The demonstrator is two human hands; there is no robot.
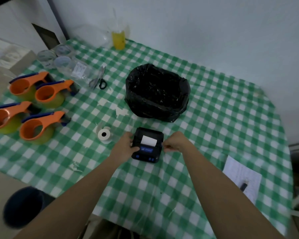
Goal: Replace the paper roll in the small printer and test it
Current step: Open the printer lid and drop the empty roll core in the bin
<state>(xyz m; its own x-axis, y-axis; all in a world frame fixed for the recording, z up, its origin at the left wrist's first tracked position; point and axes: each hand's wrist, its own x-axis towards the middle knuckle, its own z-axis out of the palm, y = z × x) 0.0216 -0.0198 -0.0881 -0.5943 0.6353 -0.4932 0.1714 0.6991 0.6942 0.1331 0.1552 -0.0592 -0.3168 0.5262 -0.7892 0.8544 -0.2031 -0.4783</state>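
Two hands frame the small black printer (147, 145), which sits on our desk (214, 118) with its green-and-white checked cloth, just in front of a bin lined with a black bag (157, 91). Our left hand (126, 145) grips the printer's left side, fingers curled over its edge and thumb near the blue display. Our right hand (173, 142) rests at the printer's right edge with fingers bent inward; whether it pinches anything we cannot tell. A white strip of paper (148, 140) shows at the printer's top opening. A paper roll (104, 134) lies on the cloth just left of the printer, its dark core facing us, apart from our left hand. Four orange tape dispensers (33, 107) crowd the desk's left part, with scissors (100, 80) and clear containers (59, 57) behind them. A yellow bottle (118, 39) stands at the far edge. A printed sheet (242, 178) with a dark pen lies to the right
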